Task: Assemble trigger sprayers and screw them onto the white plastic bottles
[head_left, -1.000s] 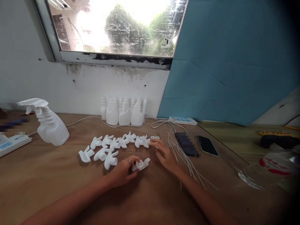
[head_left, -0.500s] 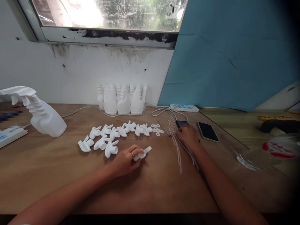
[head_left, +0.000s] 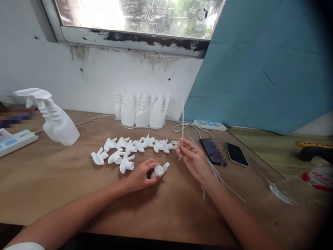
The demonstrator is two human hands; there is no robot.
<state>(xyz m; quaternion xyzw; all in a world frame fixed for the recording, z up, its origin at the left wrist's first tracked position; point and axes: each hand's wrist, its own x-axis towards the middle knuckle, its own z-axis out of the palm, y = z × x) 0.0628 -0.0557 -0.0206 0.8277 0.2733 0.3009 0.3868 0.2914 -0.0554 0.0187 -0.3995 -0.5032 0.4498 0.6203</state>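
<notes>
My left hand (head_left: 142, 175) is closed around a white trigger spray head (head_left: 159, 170), its round collar opening facing up. Between the fingertips of my right hand (head_left: 194, 158) stands a thin white dip tube (head_left: 182, 121), roughly upright above the table. Behind my left hand lies a loose group of several more white spray heads (head_left: 127, 163). A few small white ring washers (head_left: 175, 142) lie beyond my right fingertips, partly hidden by them. More thin tubes (head_left: 231, 192) are spread on the table under and beside my right forearm.
Several white bottles (head_left: 142, 116) stand against the wall. An assembled spray bottle (head_left: 61, 125) is at the left, near a power strip (head_left: 19, 141). Two phones (head_left: 238, 155) lie at the right, a clear bottle (head_left: 286, 189) farther right. Another power strip (head_left: 210, 125) and cables sit at the back.
My right hand has lifted a dip tube off the pile and moved left with it, toward the spray head. The left hand still holds the spray head, its opening now showing more.
</notes>
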